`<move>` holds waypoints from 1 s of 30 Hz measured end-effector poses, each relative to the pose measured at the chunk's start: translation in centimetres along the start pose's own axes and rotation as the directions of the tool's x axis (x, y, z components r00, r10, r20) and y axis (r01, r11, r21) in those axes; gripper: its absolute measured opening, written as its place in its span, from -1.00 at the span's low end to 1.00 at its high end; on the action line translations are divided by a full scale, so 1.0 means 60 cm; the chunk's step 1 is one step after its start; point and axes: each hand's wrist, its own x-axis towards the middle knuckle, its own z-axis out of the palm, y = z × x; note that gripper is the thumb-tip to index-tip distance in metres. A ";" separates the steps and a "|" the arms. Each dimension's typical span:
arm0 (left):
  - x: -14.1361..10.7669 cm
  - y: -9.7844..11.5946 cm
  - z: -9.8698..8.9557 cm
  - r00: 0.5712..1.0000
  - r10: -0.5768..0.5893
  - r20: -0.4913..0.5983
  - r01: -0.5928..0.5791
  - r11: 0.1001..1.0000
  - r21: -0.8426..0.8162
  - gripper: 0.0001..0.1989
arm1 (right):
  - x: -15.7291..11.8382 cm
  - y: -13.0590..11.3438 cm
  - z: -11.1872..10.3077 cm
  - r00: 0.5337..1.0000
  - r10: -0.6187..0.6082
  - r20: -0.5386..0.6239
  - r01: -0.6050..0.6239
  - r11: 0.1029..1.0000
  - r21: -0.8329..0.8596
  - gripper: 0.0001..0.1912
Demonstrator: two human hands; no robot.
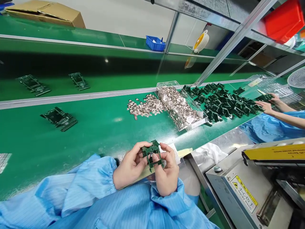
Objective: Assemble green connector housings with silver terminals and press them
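Between my two hands, close to my body at the bench edge, is a green circuit board point(152, 149) with open frame-like arms. My left hand point(131, 167) pinches its left side. On the other side my right hand point(168, 170) grips it, with the thumb laid over its face. Whether a small part sits under that thumb I cannot make out. Beyond my hands, small silvery metal pieces point(146, 106) lie heaped on the green bench, beside a clear plastic tray point(195, 124) full of the same pieces.
Several green boards point(224, 101) are piled right of the tray. One board point(59, 119) lies at left. A co-worker's hands point(268, 106) work at the pile's far end. A grey machine point(221, 181) with a warning label stands at right. A blue bin point(155, 43) sits on the shelf.
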 end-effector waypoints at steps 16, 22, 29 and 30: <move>-0.011 0.000 0.010 0.997 -0.052 -0.050 0.058 0.990 0.127 -0.72 | -0.001 -0.001 -0.001 0.952 0.303 0.037 -0.292 0.870 0.396 -0.84; -0.016 0.000 0.020 0.998 -0.062 -0.027 0.065 0.986 0.152 -0.73 | -0.016 -0.011 -0.007 0.927 0.375 0.020 -0.347 0.834 0.429 -0.79; 0.000 -0.010 0.041 0.994 -0.105 -0.020 0.106 0.994 0.035 -0.67 | -0.067 0.057 -0.067 0.911 0.362 -0.200 -0.252 0.869 0.426 -0.75; 0.013 -0.013 0.048 0.993 -0.105 -0.048 0.104 0.994 -0.011 -0.66 | -0.075 0.075 -0.076 0.889 0.395 -0.232 -0.273 0.864 0.424 -0.71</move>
